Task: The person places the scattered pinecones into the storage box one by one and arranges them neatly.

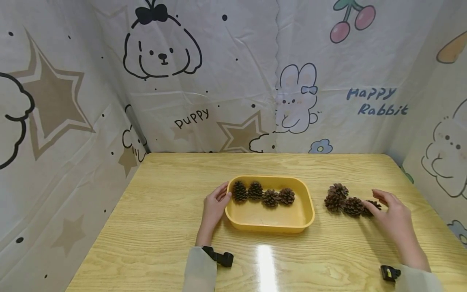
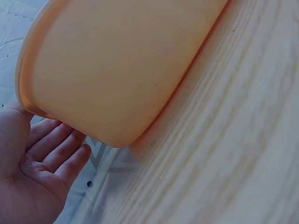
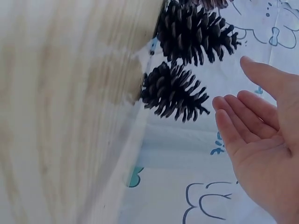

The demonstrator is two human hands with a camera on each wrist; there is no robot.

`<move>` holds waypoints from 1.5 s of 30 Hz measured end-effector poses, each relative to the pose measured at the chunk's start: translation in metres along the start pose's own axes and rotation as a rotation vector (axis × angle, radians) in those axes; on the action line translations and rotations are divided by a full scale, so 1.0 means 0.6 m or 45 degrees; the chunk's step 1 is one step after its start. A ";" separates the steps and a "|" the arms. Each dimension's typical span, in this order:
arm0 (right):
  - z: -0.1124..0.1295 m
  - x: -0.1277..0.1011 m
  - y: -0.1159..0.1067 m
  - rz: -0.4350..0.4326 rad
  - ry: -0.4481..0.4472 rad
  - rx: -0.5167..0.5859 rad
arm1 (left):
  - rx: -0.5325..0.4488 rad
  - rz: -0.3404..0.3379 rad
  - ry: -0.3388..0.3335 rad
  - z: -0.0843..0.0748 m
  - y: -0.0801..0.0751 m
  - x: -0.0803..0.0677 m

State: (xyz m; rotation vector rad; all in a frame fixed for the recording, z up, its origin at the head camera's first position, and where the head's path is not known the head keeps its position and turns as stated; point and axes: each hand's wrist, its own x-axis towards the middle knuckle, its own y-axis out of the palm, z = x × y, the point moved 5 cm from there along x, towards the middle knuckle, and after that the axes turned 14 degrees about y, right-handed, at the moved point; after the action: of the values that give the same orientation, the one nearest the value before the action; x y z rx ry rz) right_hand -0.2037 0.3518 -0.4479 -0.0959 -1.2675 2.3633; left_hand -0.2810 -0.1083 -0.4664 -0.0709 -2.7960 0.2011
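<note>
My left hand [image 1: 215, 205] grips the left end of a yellow plastic tray [image 1: 270, 226], its thumb at the rim. In the left wrist view the fingers [image 2: 58, 149] lie against the tray's outer wall. Inside the tray, several brown pine cones [image 1: 270, 198] sit in a row along the back half. My right hand [image 1: 394, 215] hovers beside the rightmost loose pine cone [image 3: 173, 91], thumb and fingers spread. A gap shows between its fingertips and that cone in the right wrist view. In the head view the thumb partly covers this cone.
More loose pine cones [image 1: 352, 206] lie clustered on the wooden table [image 1: 164, 219] to the right of the tray. A patterned white curtain [image 1: 219, 89] hangs behind the table and along both sides. Dark straps with small devices [image 1: 224, 258] sit on the wrists.
</note>
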 end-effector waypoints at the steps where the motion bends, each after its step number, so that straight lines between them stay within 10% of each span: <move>1: -0.003 0.001 -0.001 0.003 0.003 -0.007 | 0.001 -0.001 0.000 0.000 0.000 0.000; 45: -0.046 0.019 0.012 0.147 -0.039 -0.193 | 0.012 0.004 0.007 -0.001 0.000 0.000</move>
State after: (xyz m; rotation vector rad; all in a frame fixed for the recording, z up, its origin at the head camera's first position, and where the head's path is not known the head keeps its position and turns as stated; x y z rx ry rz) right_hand -0.2088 0.3745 -0.4679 -0.1852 -1.4919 2.3695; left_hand -0.2806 -0.1085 -0.4660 -0.0733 -2.7893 0.2150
